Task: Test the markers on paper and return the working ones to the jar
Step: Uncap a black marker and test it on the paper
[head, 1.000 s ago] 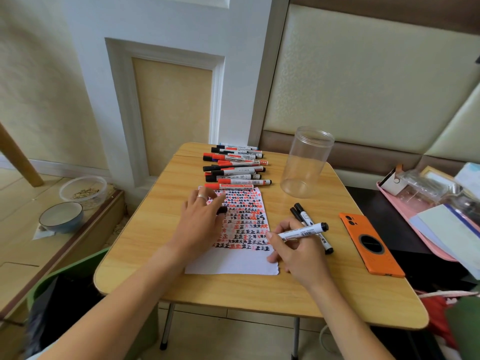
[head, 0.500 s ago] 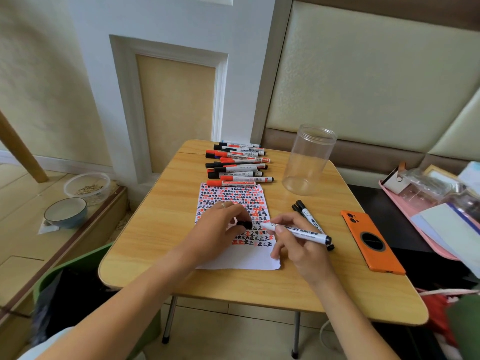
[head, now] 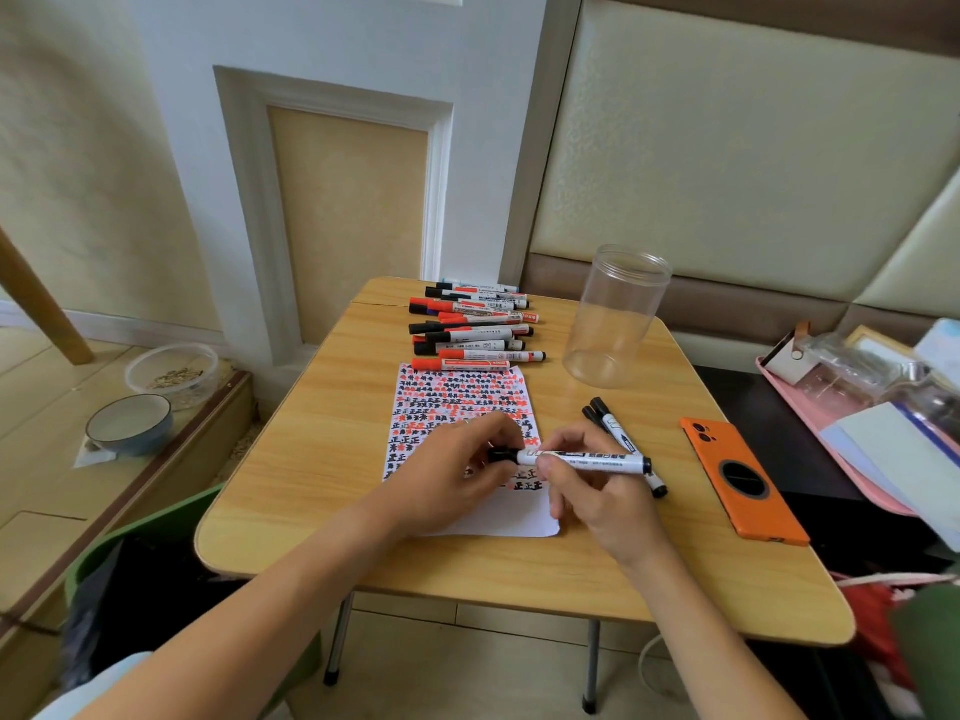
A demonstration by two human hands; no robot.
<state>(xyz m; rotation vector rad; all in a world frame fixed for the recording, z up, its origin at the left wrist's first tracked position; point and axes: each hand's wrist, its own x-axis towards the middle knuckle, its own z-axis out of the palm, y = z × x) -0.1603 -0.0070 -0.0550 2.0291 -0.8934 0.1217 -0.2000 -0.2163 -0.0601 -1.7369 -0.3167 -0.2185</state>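
My right hand grips a white marker with black ends, held level over the lower part of the paper. My left hand pinches its black cap, which sits on the marker's left tip. The paper is covered with red and black test marks. A clear empty jar stands upright at the back right of the wooden table. Several red and black markers lie in a row beyond the paper. Two black markers lie right of the paper, partly hidden by my right hand.
An orange phone lies face down near the table's right edge. A pink tray with papers and packets sits on a dark surface to the right. A blue bowl and a plastic tub stand on the floor ledge at left.
My left hand slid from the paper's upper left down to the marker tip, bringing the black cap onto it. My right hand tipped the marker level and moved it leftward.
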